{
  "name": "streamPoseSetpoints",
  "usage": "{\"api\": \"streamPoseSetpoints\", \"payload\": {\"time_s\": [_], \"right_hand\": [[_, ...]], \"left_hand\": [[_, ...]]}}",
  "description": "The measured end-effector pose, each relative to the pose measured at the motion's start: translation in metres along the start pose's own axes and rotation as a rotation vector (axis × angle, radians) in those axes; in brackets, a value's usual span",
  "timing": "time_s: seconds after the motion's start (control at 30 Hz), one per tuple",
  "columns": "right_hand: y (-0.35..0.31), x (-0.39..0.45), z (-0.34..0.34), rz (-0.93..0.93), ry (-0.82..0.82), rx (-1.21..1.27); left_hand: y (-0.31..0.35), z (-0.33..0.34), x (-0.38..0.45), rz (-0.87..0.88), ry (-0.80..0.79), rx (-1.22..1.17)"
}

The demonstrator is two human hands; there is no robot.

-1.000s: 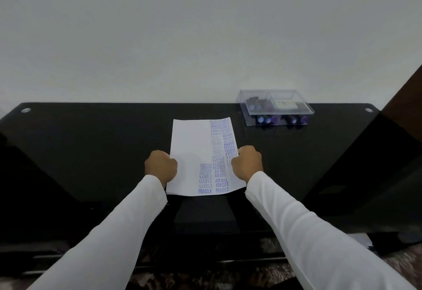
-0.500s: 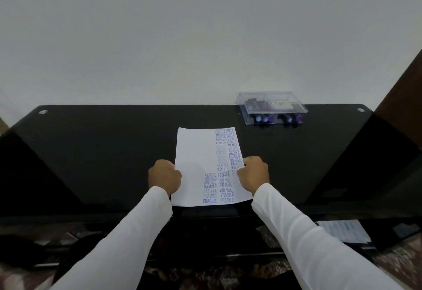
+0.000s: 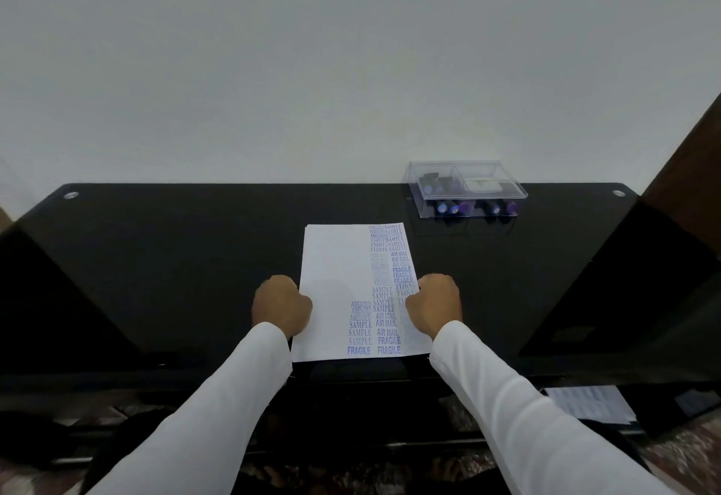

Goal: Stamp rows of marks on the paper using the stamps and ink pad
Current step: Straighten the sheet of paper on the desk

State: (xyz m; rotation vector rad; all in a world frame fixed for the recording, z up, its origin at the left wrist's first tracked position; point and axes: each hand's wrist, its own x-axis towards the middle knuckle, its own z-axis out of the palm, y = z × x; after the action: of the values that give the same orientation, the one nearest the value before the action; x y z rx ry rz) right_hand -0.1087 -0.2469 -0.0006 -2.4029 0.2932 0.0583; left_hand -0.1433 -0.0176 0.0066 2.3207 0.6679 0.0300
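Note:
A white sheet of paper [image 3: 335, 272] lies on the black glass table, its right half filled with blue stamped words such as SAMPLE, AIR MAIL and FRAGILE. My left hand [image 3: 281, 306] grips the sheet's left edge with curled fingers. At the sheet's right edge my right hand [image 3: 436, 304] does the same, covering some marks. A clear plastic box [image 3: 468, 188] stands at the back right and holds several stamps with purple-blue ends. I cannot make out an ink pad for certain.
The black glass table [image 3: 175, 260] runs wide, backed by a plain white wall. A dark wooden panel [image 3: 690, 166] rises at the right. Below the table's front edge at the lower right lies another printed sheet [image 3: 589, 403].
Both hands have stayed on the paper's edges. The view has tipped down and the paper now sits lower in it, nearer the table's front edge.

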Motion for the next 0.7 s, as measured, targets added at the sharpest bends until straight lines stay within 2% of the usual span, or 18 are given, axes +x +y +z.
{"api": "streamPoseSetpoints", "payload": {"time_s": [0.1,0.43,0.7], "right_hand": [[-0.006,-0.005,-0.002,-0.015,0.028,-0.039],[-0.009,-0.010,-0.005,-0.105,-0.008,-0.119],[-0.010,-0.002,-0.025,-0.224,0.001,-0.215]], "left_hand": [[0.005,-0.002,0.002,0.035,0.035,-0.030],[0.011,0.003,-0.002,0.086,0.007,0.010],[0.034,0.005,-0.012,0.152,0.006,-0.050]]}}
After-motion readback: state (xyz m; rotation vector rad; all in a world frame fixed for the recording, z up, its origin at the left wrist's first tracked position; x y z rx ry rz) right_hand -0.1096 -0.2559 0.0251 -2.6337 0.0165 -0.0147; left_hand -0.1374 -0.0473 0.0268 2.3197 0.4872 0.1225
